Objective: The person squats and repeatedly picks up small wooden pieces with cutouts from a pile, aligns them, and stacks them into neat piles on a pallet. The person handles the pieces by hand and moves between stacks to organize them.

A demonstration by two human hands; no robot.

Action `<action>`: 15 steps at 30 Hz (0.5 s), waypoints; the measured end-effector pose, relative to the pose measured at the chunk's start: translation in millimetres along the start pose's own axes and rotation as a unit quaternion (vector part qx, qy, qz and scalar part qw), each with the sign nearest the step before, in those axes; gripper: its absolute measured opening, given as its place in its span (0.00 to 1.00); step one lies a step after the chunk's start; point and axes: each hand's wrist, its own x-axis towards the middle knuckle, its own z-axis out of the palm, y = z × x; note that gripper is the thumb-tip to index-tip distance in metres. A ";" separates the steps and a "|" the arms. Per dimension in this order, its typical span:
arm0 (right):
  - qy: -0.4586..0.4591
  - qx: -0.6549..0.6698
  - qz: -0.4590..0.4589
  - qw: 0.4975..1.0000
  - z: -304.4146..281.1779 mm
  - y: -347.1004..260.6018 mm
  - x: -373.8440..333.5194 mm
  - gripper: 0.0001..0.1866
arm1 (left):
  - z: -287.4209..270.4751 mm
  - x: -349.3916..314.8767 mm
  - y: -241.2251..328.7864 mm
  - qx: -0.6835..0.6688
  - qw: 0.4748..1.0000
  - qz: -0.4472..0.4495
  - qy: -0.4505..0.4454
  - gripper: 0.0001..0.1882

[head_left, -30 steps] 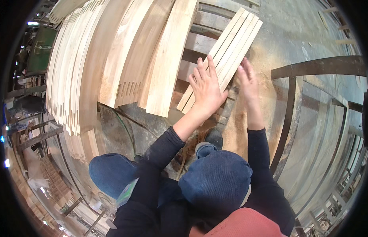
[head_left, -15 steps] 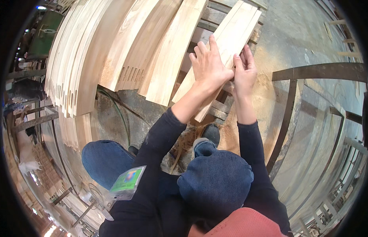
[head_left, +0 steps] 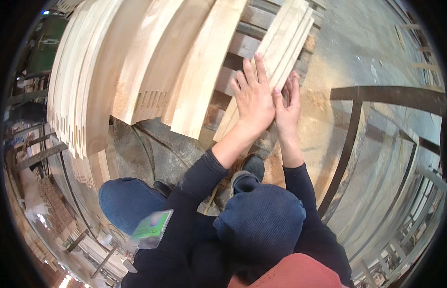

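Observation:
Two or more pale narrow boards (head_left: 283, 36) lie side by side on slatted wood in front of me, slanting away toward the upper right. My left hand (head_left: 253, 98) rests on top of them with its fingers spread, gripping nothing. Beside it, my right hand (head_left: 287, 108) is upright against the boards' right edge, fingers stretched out and thumb apart. The heels of both hands nearly touch. My hands and left forearm cover part of the boards' near ends.
Wider boards (head_left: 206, 72) lie to the left, beside a stack of boards (head_left: 79, 81) with slotted ends. Dark metal frames (head_left: 348, 139) stand at the right. Sawdust (head_left: 314, 110) covers the concrete floor near the boards. A green hose (head_left: 149, 151) runs along the floor by my feet.
Both hands have shifted slightly left and nearer to me. The boards under them have slid apart a little, with gaps and staggered far ends showing.

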 end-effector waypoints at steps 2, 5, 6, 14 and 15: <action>-0.008 0.002 0.048 0.999 3.5 3.4 -14.6 0.36 | 4.3 -1.6 -9.9 0.060 0.998 0.017 0.022 0.47; -0.013 0.052 0.092 0.994 5.6 7.0 -5.0 0.37 | 10.2 0.8 -8.4 -0.004 1.000 -0.005 0.004 0.48; -0.004 0.089 0.114 0.989 6.8 6.5 -1.5 0.37 | 9.6 3.3 -8.3 -0.025 1.000 -0.013 -0.009 0.48; 0.016 0.249 0.157 0.956 29.4 -33.0 6.2 0.38 | -21.5 19.9 -8.8 -0.040 0.998 -0.036 -0.026 0.50; 0.021 0.244 0.141 0.959 24.9 -42.3 1.3 0.38 | -31.7 18.8 -3.1 -0.055 0.997 -0.038 -0.031 0.50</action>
